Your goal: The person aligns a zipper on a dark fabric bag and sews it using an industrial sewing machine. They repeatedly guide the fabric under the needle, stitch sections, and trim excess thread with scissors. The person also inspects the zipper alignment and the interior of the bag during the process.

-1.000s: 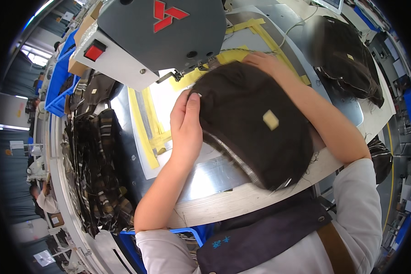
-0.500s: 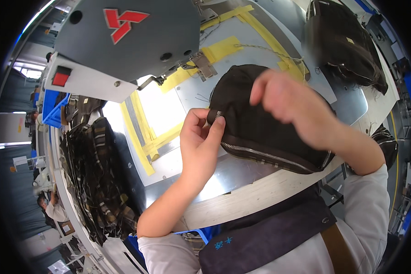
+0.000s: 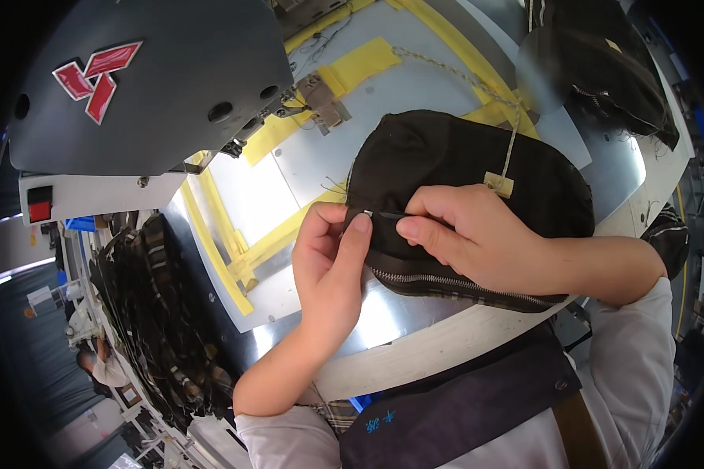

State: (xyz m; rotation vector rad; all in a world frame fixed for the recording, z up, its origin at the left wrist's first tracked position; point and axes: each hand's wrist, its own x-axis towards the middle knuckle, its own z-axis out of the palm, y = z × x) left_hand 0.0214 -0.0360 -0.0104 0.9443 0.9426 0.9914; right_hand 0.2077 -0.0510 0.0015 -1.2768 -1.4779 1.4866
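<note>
A dark pouch-like fabric piece [image 3: 524, 156] lies on the metal plate, a silver zip [image 3: 446, 281] along its near edge. My left hand [image 3: 325, 270] pinches its left corner between thumb and finger, beside a small pale bit. My right hand [image 3: 485, 234] is closed round a thin dark tool [image 3: 391, 216] that points left to that corner. Its kind is mostly hidden by the fingers. At the top of this hand shows a tan tape tag [image 3: 499, 184], where a twisted cord [image 3: 469, 76] ends.
A grey sewing machine head [image 3: 156, 102] stands at the upper left. Yellow tape [image 3: 211, 227] borders the pale work plate. Plaid and dark pieces [image 3: 149, 313] hang in a pile at the left. Another dark zipped piece [image 3: 602, 62] lies at the upper right.
My right hand has come down and left to the pouch corner, the cord now stretching to it. My left hand still pinches the corner. The view has shifted a little, moving the machine head left.
</note>
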